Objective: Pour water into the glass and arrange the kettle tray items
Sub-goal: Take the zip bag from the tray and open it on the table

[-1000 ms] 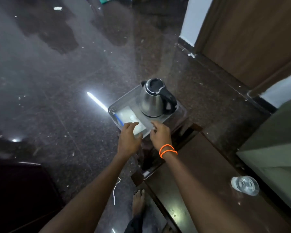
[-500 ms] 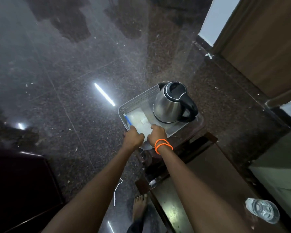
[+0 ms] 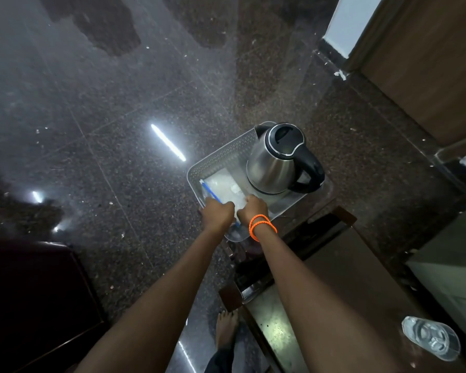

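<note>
Both hands (image 3: pixel 236 212) on bag (image 3: pixel 223 184) in tray (image 3: pixel 221 157), kettle (image 3: pixel 277 160) beside

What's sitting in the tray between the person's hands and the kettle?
In the head view, only a clear plastic packet with a blue edge lies between the hands and the kettle, flat on the tray.

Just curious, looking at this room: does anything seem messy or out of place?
Yes. The dark floor is strewn with pale specks and scraps. The glass stands on the table, well apart from the kettle in its tray.
</note>
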